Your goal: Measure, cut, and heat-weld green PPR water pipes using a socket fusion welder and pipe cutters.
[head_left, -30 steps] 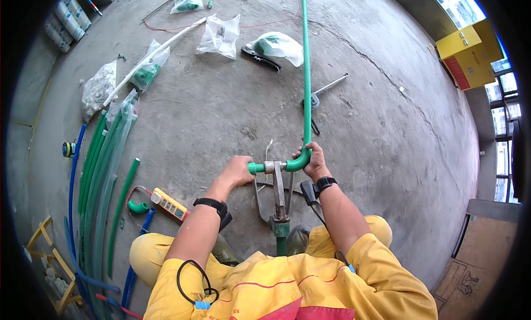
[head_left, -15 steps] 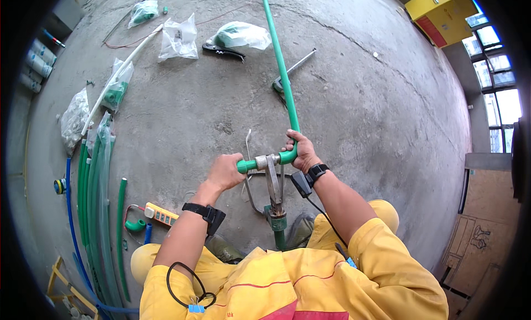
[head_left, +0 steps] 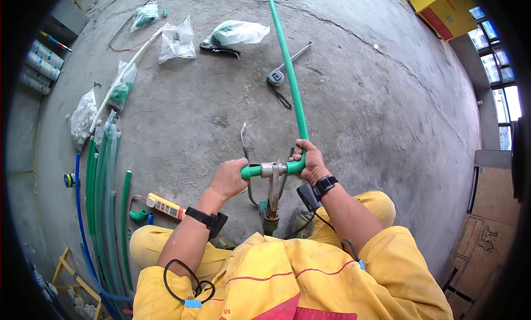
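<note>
My left hand (head_left: 231, 179) is closed on a short green pipe piece (head_left: 253, 172) at the left side of a metal heating tool head (head_left: 272, 169). My right hand (head_left: 311, 162) grips the green elbow (head_left: 293, 166) on the tool's right side, where a long green pipe (head_left: 293, 90) runs up and away from it. The tool stands between my knees on a metal frame (head_left: 251, 192), with its green body (head_left: 270, 223) low near my shirt. A tape measure (head_left: 276, 77) lies just left of the long pipe.
Bagged fittings (head_left: 239, 31), black pliers (head_left: 218, 46) and a white pipe (head_left: 108, 93) lie on the concrete floor ahead. Green pipes (head_left: 102, 198), blue pipe (head_left: 79, 198) and a power strip (head_left: 166, 206) are on my left. A yellow cabinet (head_left: 442, 13) and boards (head_left: 489, 204) are on my right.
The view has shifted, and the long pipe's far end has swung left with my right hand still on the elbow. Both hands keep their holds beside the tool head.
</note>
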{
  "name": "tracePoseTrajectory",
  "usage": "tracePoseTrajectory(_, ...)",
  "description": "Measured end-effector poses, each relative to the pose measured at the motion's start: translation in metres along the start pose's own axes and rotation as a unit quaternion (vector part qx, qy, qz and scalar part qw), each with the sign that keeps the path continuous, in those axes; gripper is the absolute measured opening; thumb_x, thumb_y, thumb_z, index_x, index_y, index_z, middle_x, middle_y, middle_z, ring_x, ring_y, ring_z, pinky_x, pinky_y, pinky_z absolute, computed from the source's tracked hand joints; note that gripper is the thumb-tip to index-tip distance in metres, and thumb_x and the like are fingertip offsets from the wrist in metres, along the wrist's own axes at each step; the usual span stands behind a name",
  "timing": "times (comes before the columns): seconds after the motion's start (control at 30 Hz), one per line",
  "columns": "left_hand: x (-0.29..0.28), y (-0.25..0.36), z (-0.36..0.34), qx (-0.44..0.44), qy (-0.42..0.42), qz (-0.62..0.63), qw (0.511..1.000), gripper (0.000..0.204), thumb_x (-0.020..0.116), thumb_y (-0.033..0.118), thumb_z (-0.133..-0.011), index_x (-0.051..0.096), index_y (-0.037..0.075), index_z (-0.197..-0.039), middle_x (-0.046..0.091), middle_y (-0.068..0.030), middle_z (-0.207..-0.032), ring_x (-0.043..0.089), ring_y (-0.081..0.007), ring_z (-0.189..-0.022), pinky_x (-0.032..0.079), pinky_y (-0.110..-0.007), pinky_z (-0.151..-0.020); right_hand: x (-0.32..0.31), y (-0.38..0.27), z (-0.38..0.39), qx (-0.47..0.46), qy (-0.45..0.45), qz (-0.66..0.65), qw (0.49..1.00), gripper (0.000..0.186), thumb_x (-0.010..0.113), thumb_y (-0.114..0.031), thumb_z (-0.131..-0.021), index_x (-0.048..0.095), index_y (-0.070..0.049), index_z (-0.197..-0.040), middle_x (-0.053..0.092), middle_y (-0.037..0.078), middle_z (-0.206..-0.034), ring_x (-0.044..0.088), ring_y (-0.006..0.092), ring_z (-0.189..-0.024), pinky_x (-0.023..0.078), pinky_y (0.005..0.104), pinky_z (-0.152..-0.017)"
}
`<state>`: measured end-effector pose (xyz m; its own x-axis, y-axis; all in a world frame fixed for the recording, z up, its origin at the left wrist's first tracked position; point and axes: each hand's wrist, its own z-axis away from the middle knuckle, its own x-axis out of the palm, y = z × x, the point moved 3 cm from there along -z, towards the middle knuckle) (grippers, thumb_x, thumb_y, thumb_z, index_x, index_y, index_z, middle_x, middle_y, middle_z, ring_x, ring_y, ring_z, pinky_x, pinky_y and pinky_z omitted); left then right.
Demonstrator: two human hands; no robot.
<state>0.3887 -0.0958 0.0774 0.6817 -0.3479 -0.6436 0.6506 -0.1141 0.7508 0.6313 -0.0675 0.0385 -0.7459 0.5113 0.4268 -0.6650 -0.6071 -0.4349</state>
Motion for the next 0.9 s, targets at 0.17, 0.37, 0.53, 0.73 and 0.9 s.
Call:
tracePoseTrajectory(0.17, -0.010, 0.011, 0.014, -0.006, -0.012, -0.004, 1.000, 0.014, 0.068, 0.010, -0.071, 0.060, 0.006, -0.082, 0.063, -0.0188, -0.078, 0.061, -0.0402, -0.078, 0.050, -0.046, -0.066, 0.005, 0.009, 0.015, -0.004, 0.018, 0.005, 1.000, 0.013, 0.064, -0.015, -0.085, 0.052, -0.010, -0.087, 0.044, -0.001, -0.065, 0.044, 0.0113, -0.049, 0.049, 0.0361, -0.056)
tracePoseTrajectory(0.37, -0.012, 0.021, 0.020, 0.014, -0.021, 0.010, 1.000, 0.015, 0.068, 0.006, -0.066, 0.058, 0.004, -0.077, 0.061, -0.0183, -0.073, 0.061, -0.0399, -0.072, 0.049, -0.042, -0.061, 0.000, 0.013, 0.029, -0.018, 0.033, 0.023, 0.999, 0.012, 0.063, -0.015, -0.085, 0.052, -0.010, -0.086, 0.045, -0.001, -0.065, 0.045, 0.0115, -0.050, 0.050, 0.0354, -0.054)
tracePoseTrajectory(0.53, -0.013, 0.027, 0.019, 0.022, -0.038, 0.026, 0.999, 0.016, 0.069, 0.006, -0.065, 0.058, 0.004, -0.077, 0.061, -0.0182, -0.073, 0.061, -0.0386, -0.071, 0.049, -0.040, -0.060, -0.005, 0.015, 0.032, -0.012, 0.035, 0.012, 0.999, 0.013, 0.063, -0.015, -0.085, 0.052, -0.009, -0.086, 0.045, 0.000, -0.066, 0.045, 0.0111, -0.051, 0.050, 0.0358, -0.054)
tracePoseTrajectory(0.73, -0.011, 0.024, 0.023, 0.019, -0.049, 0.006, 0.999, 0.017, 0.070, 0.006, -0.065, 0.060, 0.005, -0.078, 0.062, -0.0179, -0.073, 0.062, -0.0385, -0.071, 0.049, -0.040, -0.060, -0.002, 0.016, 0.033, -0.005, 0.028, -0.011, 1.000, 0.012, 0.062, -0.015, -0.086, 0.052, -0.009, -0.087, 0.044, -0.001, -0.066, 0.044, 0.0104, -0.051, 0.048, 0.0344, -0.054)
tracePoseTrajectory(0.9, -0.011, 0.030, 0.029, -0.010, -0.029, 0.005, 1.000, 0.017, 0.070, 0.007, -0.065, 0.061, 0.005, -0.079, 0.062, -0.0182, -0.074, 0.062, -0.0382, -0.072, 0.050, -0.040, -0.061, -0.001, 0.019, 0.033, 0.009, 0.026, -0.011, 1.000, 0.010, 0.061, -0.014, -0.086, 0.053, -0.009, -0.087, 0.044, -0.001, -0.066, 0.043, 0.0095, -0.051, 0.048, 0.0327, -0.055)
